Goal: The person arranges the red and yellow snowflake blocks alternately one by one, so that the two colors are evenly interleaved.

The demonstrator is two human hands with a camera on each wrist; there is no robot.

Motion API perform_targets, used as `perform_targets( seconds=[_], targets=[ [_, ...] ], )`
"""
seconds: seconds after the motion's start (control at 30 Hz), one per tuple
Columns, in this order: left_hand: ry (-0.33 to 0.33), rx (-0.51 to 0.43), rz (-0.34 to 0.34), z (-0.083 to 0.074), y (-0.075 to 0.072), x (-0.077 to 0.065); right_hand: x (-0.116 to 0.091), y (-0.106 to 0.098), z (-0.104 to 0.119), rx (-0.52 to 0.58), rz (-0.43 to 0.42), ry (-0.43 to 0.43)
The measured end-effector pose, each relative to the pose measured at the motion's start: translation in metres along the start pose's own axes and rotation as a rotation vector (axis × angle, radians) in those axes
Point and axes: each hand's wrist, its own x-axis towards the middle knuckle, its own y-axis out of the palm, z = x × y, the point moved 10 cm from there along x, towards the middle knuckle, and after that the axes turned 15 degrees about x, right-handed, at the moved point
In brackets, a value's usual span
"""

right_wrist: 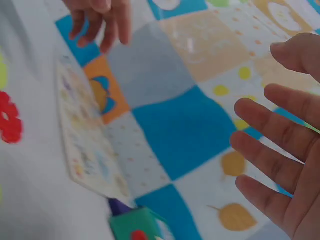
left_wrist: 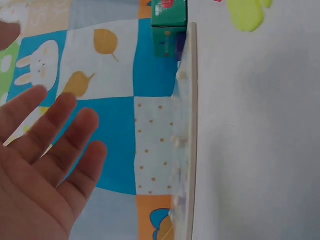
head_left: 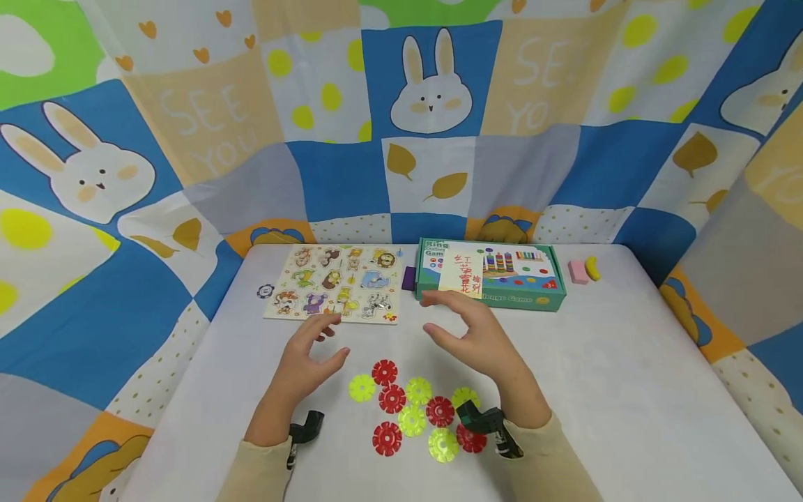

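Both hands hover over the white table, palms turned toward each other, holding nothing. In the head view the left hand (head_left: 302, 366) is left of a loose group of notched plastic discs, with its fingers relaxed. My right hand (head_left: 479, 337) is raised above their right side, fingers apart from everything. Several red discs (head_left: 387, 438) and several yellow-green discs (head_left: 412, 421) lie flat on the table, some touching. The left wrist view shows the left hand's (left_wrist: 47, 165) spread fingers; in the right wrist view the right hand's (right_wrist: 285, 150) fingers are also spread.
An animal knob puzzle board (head_left: 339, 284) lies at the back left. Beside it stand a purple piece (head_left: 409, 278) and a green game box (head_left: 492, 274) with a handwritten label. A pink block (head_left: 578, 272) and a yellow banana-shaped piece (head_left: 592, 268) are at the back right. Patterned cloth (head_left: 339, 178) hangs behind.
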Motion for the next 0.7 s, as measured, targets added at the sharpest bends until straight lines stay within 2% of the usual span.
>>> perform_targets(
  seconds=[0.1, 0.27, 0.4, 0.5, 0.6, 0.7],
  targets=[
    [-0.009, 0.02, 0.112, 0.001, 0.019, -0.002, 0.002, 0.021, -0.016, 0.012, 0.044, 0.042],
    [-0.09, 0.034, 0.282, 0.008, 0.042, -0.008, 0.003, 0.053, -0.04, 0.034, 0.138, 0.126],
    [-0.171, 0.026, 0.435, 0.014, 0.057, -0.014, 0.0, 0.078, -0.062, 0.063, 0.252, 0.23],
    [-0.19, 0.037, 0.542, 0.018, 0.069, -0.02, -0.004, 0.093, -0.079, 0.06, 0.315, 0.314],
    [-0.197, 0.041, 0.614, 0.021, 0.078, -0.027, -0.009, 0.103, -0.096, 0.051, 0.344, 0.399],
    [-0.209, 0.038, 0.652, 0.024, 0.083, -0.032, -0.015, 0.112, -0.11, 0.04, 0.359, 0.466]
  ],
)
